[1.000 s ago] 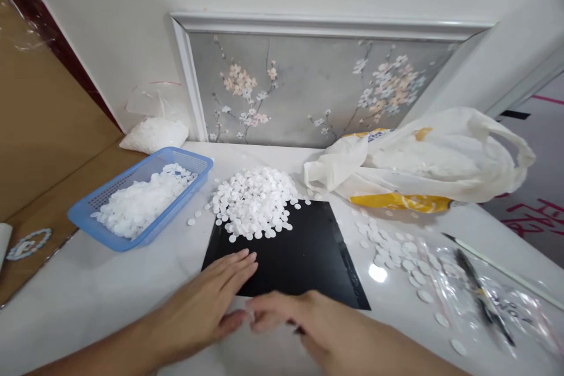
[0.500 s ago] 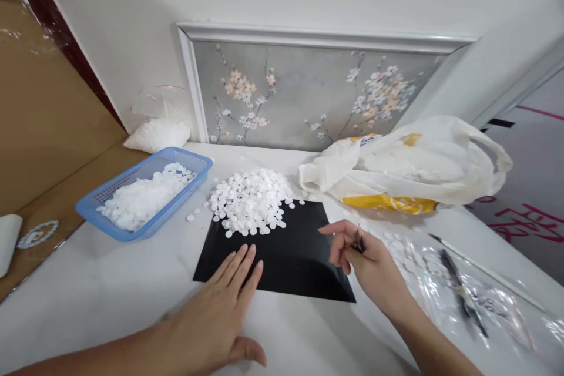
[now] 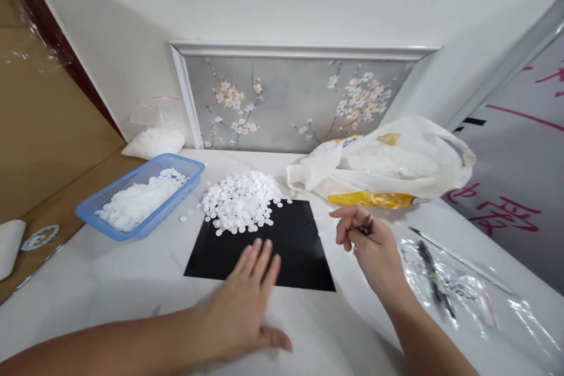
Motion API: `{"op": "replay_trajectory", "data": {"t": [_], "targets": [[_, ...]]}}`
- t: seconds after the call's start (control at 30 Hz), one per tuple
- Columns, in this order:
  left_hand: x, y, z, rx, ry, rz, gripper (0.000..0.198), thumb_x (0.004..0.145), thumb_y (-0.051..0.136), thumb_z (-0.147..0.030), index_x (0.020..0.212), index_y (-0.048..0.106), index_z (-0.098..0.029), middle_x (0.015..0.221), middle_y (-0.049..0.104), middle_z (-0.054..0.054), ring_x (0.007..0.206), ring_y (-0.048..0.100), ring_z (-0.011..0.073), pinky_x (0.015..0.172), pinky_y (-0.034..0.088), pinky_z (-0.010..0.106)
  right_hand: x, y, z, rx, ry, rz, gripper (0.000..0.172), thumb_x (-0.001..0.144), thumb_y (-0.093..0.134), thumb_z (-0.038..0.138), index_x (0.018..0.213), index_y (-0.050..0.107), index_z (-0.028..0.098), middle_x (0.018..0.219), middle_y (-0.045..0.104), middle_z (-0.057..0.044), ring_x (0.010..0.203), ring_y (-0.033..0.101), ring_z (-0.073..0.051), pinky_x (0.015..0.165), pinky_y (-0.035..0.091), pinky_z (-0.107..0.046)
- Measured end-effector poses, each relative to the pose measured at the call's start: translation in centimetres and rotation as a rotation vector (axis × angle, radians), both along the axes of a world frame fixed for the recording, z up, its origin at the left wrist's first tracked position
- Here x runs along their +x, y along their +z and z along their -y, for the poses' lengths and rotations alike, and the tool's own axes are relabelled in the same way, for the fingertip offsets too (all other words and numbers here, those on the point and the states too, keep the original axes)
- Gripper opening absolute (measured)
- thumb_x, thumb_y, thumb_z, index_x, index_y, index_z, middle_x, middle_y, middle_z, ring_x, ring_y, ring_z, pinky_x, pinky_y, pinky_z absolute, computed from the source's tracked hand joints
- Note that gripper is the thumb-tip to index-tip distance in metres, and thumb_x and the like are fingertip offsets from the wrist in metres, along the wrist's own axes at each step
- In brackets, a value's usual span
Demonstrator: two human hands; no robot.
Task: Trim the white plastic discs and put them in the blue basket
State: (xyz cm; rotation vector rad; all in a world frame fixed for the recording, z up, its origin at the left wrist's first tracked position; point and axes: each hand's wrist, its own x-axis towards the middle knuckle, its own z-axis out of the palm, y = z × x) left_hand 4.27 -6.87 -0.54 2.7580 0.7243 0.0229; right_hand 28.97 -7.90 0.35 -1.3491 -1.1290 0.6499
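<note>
A black sheet lies on the white table, with a heap of small white round discs covering its far left part. My left hand is open and palm down, fingers stretched over the sheet's near edge and holding nothing. Just off the right edge of the sheet, my right hand is half curled round a slim dark tool. Most of that tool is hidden in the palm, so I cannot tell its exact kind. Its index finger points left.
A blue basket of similar white discs stands left, before a clear bag of white pieces. A white and yellow plastic bag lies back right. Clear bags, a black pen and a slim white stick lie right.
My left hand has slid right along the sheet's near edge. My right hand has moved off the sheet's right edge, still with the dark tool. The whole view has shifted slightly right.
</note>
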Motion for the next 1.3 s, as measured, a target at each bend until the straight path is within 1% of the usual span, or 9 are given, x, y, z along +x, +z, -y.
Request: {"op": "replay_trajectory", "data": {"t": [0.13, 0.3, 0.37, 0.53, 0.67, 0.77, 0.93, 1.1, 1.3], "targets": [[1.8, 1.3, 1.8, -0.202, -0.665, 0.088, 0.055, 0.097, 0.024, -0.032, 0.149, 0.01, -0.021, 0.153, 0.023, -0.001, 0.141, 0.015, 0.0135, 0.117, 0.017, 0.029, -0.5, -0.5, 0.0, -0.007, 0.081, 0.036, 0.03, 0.064, 0.039, 0.012, 0.085, 0.061, 0.019, 0.056, 0.053, 0.003, 0.048, 0.045, -0.011, 0.047, 0.037, -0.024], [0.5, 1.1, 0.6, 0.095, 0.118, -0.03, 0.088, 0.084, 0.036, -0.066, 0.146, 0.022, -0.005, 0.15, 0.018, 0.024, 0.139, 0.015, 0.038, 0.111, 0.022, 0.057, -0.4, -0.6, 0.1, -0.029, 0.08, 0.018, 0.03, 0.063, 0.038, 0.012, 0.083, 0.06, 0.019, 0.055, 0.052, 0.004, 0.047, 0.043, -0.011, 0.046, 0.036, -0.024], [-0.4, 0.3, 0.0, 0.153, 0.224, -0.104, 0.091, 0.082, 0.035, -0.069, 0.144, 0.028, -0.004, 0.149, 0.021, 0.026, 0.138, 0.016, 0.0398, 0.11, 0.022, 0.058, -0.5, -0.3, 0.1, -0.023, 0.079, 0.019, 0.03, 0.064, 0.038, 0.012, 0.083, 0.06, 0.02, 0.055, 0.052, 0.004, 0.047, 0.043, -0.011, 0.046, 0.036, -0.024], [1.2, -0.6, 1.0, 0.089, 0.004, -0.025, 0.093, 0.082, 0.034, -0.07, 0.146, 0.02, -0.004, 0.151, 0.017, 0.024, 0.139, 0.011, 0.0397, 0.111, 0.02, 0.056, -1.3, -0.2, 0.1, -0.015, 0.132, 0.053, 0.032, 0.063, 0.037, 0.012, 0.084, 0.06, 0.02, 0.055, 0.052, 0.004, 0.047, 0.044, -0.011, 0.046, 0.036, -0.024], [4.2, -0.2, 3.1, -0.08, -0.438, 0.101, 0.051, 0.094, 0.024, -0.051, 0.142, 0.034, -0.036, 0.148, 0.036, -0.008, 0.137, 0.032, 0.0188, 0.107, 0.036, 0.035, -1.0, -1.0, 0.0, -0.029, 0.121, 0.06, 0.031, 0.063, 0.038, 0.011, 0.083, 0.06, 0.019, 0.055, 0.052, 0.003, 0.047, 0.044, -0.011, 0.046, 0.036, -0.024], [4.6, 0.1, 2.9, -0.072, -0.32, 0.111, 0.058, 0.092, 0.028, -0.054, 0.144, 0.032, -0.029, 0.149, 0.035, 0.001, 0.135, 0.034, 0.0265, 0.108, 0.035, 0.043, -0.3, -1.3, -0.1, -0.031, 0.096, 0.035, 0.028, 0.064, 0.04, 0.012, 0.082, 0.06, 0.019, 0.054, 0.052, 0.003, 0.046, 0.044, -0.011, 0.046, 0.036, -0.025], [2.7, -0.3, 1.4, 0.015, 0.212, -0.021, 0.1, 0.078, 0.031, -0.075, 0.144, 0.025, 0.0, 0.15, 0.016, 0.028, 0.138, 0.01, 0.0456, 0.107, 0.018, 0.064, -0.4, -0.9, -0.3, -0.013, 0.086, 0.014, 0.025, 0.067, 0.042, 0.014, 0.082, 0.061, 0.019, 0.055, 0.052, 0.002, 0.047, 0.045, -0.011, 0.046, 0.036, -0.025], [2.5, -0.2, 2.5, -0.126, -0.566, 0.092, 0.061, 0.092, 0.026, -0.056, 0.147, 0.023, -0.029, 0.154, 0.023, -0.001, 0.142, 0.016, 0.0236, 0.114, 0.023, 0.041, -0.9, -1.0, -0.3, -0.029, 0.139, 0.033, 0.027, 0.064, 0.042, 0.013, 0.082, 0.061, 0.019, 0.054, 0.053, 0.002, 0.046, 0.045, -0.012, 0.045, 0.036, -0.025], [2.5, -0.3, 1.6, -0.012, 0.027, 0.047, 0.091, 0.084, 0.034, -0.067, 0.148, 0.011, -0.007, 0.153, 0.011, 0.022, 0.14, 0.006, 0.0412, 0.11, 0.017, 0.06, -0.3, -1.2, -0.4, -0.021, 0.092, 0.004, 0.023, 0.068, 0.043, 0.015, 0.082, 0.061, 0.019, 0.055, 0.052, 0.003, 0.045, 0.044, -0.011, 0.045, 0.036, -0.025]]}}
